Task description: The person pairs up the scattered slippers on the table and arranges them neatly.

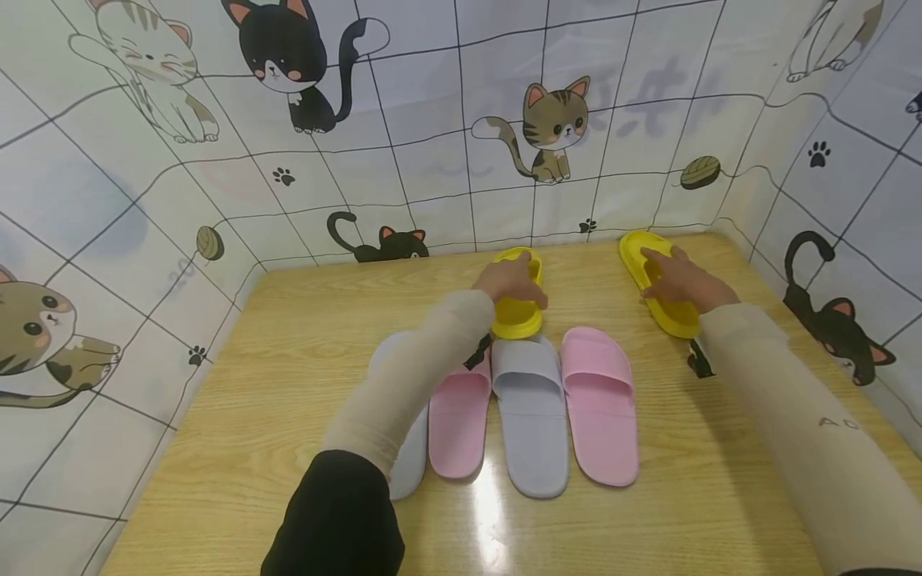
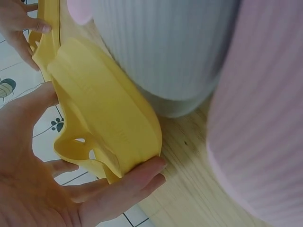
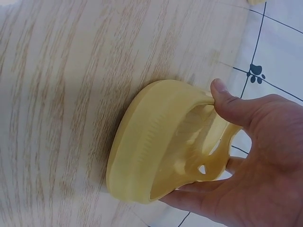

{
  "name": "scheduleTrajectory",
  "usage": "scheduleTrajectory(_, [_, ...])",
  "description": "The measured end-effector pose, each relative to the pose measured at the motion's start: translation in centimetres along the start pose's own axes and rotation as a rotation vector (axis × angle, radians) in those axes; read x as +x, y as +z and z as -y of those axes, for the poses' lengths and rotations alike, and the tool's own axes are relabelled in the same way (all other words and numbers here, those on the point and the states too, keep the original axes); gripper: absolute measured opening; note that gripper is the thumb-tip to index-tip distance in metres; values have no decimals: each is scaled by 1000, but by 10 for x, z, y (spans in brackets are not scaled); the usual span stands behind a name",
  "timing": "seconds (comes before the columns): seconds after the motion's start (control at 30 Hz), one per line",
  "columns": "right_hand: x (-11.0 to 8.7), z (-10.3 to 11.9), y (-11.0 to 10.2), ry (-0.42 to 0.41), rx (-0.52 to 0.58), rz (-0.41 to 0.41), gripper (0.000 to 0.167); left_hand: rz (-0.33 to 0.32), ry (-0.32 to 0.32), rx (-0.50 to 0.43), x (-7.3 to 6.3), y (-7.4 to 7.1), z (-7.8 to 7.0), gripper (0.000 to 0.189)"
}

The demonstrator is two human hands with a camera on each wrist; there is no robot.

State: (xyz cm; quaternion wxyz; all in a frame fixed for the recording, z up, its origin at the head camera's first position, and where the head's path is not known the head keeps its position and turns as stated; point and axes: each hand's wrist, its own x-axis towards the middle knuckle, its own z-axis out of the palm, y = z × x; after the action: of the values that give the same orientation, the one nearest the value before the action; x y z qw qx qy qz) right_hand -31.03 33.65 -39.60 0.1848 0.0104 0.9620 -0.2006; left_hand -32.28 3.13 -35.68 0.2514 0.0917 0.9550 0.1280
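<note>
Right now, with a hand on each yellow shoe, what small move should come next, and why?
I'd guess the right hand should slide the right yellow shoe toward the left yellow shoe and straighten it: a gap parts the two, the right one lies slanted, and the left one sits straighter, just beyond the gray slipper.

A wood-grain tabletop [image 1: 288, 360] carries four slippers in a row, left to right: a gray slipper [image 1: 410, 464], a pink slipper [image 1: 457, 432], a second gray one [image 1: 535, 440] and a second pink one [image 1: 603, 432]. Behind, well apart, are a left yellow clog [image 1: 517, 320] and a right yellow clog [image 1: 677, 318].
</note>
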Motion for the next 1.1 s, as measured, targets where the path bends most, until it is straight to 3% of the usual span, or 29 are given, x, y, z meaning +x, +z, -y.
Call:
scheduleTrajectory(0.33, [1, -2, -1, 17, -7, 3, 90, -27, -2, -45, 4, 5, -16, 96])
scheduleTrajectory(0.57, [-6, 4, -2, 13, 9, 9, 89, -48, 41, 3, 1, 10, -28, 94])
scheduleTrajectory(0.83, [-6, 6, 0, 21, -1, 4, 88, -129, 106, 13, 8, 23, -41, 93])
scheduleTrajectory(1.1, [0, 0, 1, 16, 7, 12, 89, -198, 81, 14, 19, 32, -52, 101])
